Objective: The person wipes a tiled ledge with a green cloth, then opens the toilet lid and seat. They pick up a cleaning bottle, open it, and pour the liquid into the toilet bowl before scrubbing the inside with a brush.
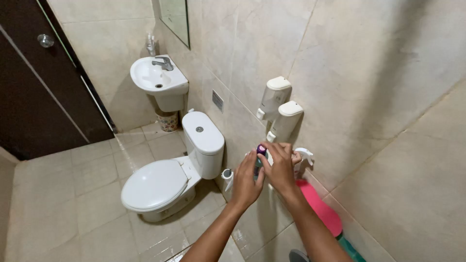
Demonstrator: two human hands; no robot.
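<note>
Both hands at 5 o'clock of the wall dispensers (280,110): left hand (246,180) fingers clamped on the bottle (257,165) body, right hand (280,167) fingers pinching its purple cap (261,150). Likely light, rigid plastic, slippery if wet; grip the body, not the cap.

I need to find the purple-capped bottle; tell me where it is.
In the head view, right of centre: the bottle is held between the left hand and right hand, just below the two wall dispensers, right of the toilet.

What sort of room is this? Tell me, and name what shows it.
A small tiled bathroom, likely a shared or public one: a white toilet with its lid shut, a wall-hung washbasin with a tap, and two wall-mounted soap dispensers.
</note>
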